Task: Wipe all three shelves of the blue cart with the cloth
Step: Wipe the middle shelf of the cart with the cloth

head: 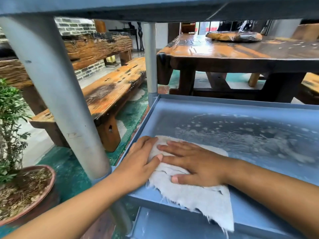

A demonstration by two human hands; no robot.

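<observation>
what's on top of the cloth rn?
Both hands press flat on the cloth: left hand at its left edge, right hand across its middle, fingers straight. The cloth's frayed end hangs over the front rim of the shelf. The shelf surface beneath it is covered.

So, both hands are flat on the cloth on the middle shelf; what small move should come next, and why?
Probably slide the cloth to the right across the middle shelf. The left hand and right hand press it flat in the near left corner, while whitish wet streaks cover the shelf's middle and right, so that area looks unwiped.
</observation>
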